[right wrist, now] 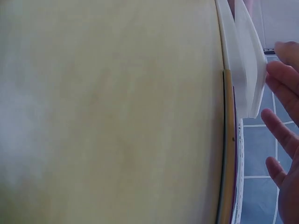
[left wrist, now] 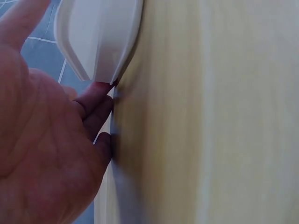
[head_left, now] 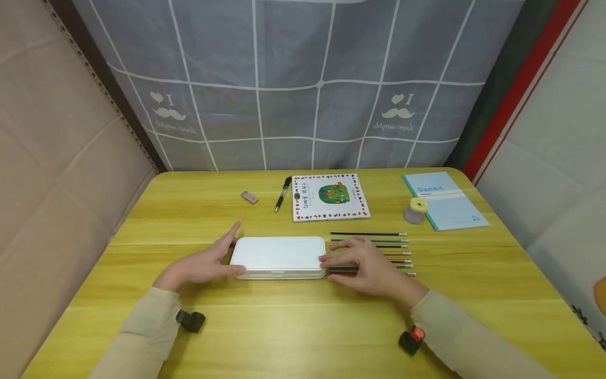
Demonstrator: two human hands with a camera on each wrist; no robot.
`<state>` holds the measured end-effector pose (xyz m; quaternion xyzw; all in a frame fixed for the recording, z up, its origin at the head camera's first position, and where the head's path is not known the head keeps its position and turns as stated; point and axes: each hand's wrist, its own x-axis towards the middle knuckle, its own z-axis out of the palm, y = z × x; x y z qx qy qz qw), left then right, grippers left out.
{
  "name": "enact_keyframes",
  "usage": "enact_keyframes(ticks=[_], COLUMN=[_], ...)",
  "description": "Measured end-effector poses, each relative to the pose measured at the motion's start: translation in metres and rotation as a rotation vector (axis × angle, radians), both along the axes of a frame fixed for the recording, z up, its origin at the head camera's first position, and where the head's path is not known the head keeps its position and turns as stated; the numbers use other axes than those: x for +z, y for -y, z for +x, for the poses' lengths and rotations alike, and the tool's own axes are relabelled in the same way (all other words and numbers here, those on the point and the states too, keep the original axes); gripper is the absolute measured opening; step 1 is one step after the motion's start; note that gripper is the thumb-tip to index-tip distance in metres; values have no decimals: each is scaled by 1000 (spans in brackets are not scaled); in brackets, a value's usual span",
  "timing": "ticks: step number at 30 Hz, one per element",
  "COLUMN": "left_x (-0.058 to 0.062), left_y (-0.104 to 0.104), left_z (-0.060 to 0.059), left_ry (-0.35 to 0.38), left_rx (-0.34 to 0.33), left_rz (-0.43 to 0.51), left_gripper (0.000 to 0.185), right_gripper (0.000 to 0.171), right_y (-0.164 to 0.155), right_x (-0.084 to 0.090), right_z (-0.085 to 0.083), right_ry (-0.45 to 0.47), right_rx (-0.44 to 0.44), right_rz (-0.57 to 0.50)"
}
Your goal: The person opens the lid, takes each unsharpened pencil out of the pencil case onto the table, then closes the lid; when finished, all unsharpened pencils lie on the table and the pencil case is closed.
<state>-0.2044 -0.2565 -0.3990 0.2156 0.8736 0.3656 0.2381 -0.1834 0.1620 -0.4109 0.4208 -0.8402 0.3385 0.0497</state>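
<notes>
A white pencil case lies lengthwise on the table in the head view, its lid down or nearly so. At its left end is my left hand, thumb reaching the front corner and the other fingers spread behind. The left wrist view shows fingertips of the left hand against the case's end. My right hand is over the pencils, its fingertips touching the lid's right edge. In the right wrist view, fingers of the right hand extend beside the case; the thumb's contact is unclear.
Several pencils lie in a row right of the case. Behind are a pink eraser, a black pen and a white picture book. A yellow-lidded jar stands beside a blue notebook. A grey checked curtain hangs behind the table.
</notes>
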Motion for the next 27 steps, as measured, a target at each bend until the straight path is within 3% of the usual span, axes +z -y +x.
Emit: enact_keyframes(ticks=[6, 14, 27], left_x=[0, 2, 5], left_y=[0, 1, -2], left_z=[0, 2, 6], left_ry=[38, 6, 27], left_rx=[36, 29, 5], left_rz=[-26, -71, -104], left_gripper=[87, 94, 94], right_gripper=[29, 27, 26], right_y=[2, 4, 3], right_x=[0, 11, 11], right_z=[3, 2, 5], right_ry=[-52, -62, -73], right_rx=[13, 6, 16], right_rz=[87, 170, 183])
